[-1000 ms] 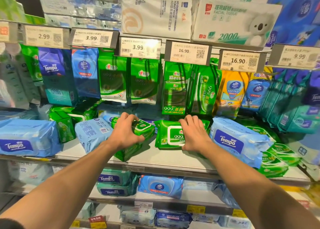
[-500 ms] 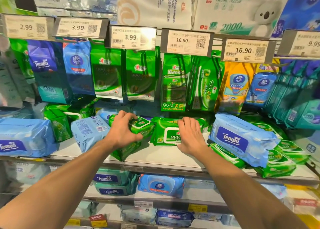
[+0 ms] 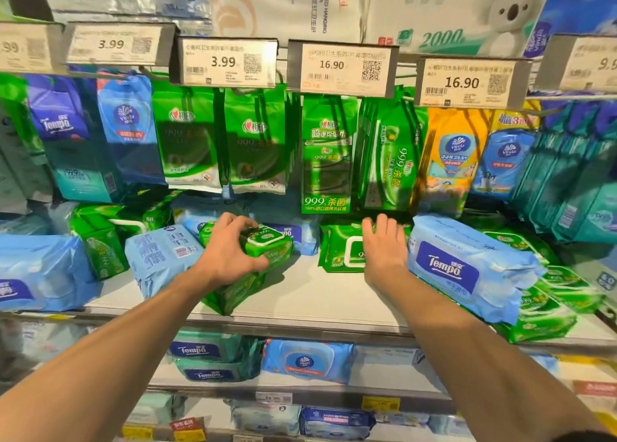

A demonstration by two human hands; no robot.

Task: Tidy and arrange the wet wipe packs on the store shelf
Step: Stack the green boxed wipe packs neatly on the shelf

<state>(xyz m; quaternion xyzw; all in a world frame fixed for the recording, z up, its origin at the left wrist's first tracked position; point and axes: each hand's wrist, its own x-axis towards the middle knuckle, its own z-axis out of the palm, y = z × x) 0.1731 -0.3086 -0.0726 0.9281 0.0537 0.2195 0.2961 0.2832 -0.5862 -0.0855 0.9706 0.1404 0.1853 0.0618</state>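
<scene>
1. Green wet wipe pack (image 3: 267,246) with white flip lid: gripped by left hand (image 3: 230,251), fingers curled over far edge, thumb against near side; tilted, resting on a second green pack (image 3: 240,291) on the shelf (image 3: 310,301).
2. Right hand (image 3: 384,251): fingers straight and close together, palm pressed flat on a lying green pack (image 3: 337,251), white lid partly covered.
3. Just right of right hand: large light-blue Tempo pack (image 3: 467,268), lying on flat green packs (image 3: 547,311).
4. Left of left hand: light-blue pack (image 3: 160,254) standing tilted; further left, an upright green pack (image 3: 100,241) and a blue Tempo pack (image 3: 36,274).
5. Behind: hanging green packs (image 3: 253,141), blue and yellow packs alongside, under price tags (image 3: 227,61) reading 3.99 and 16.90.
6. Lower shelves: further blue packs (image 3: 307,361).
</scene>
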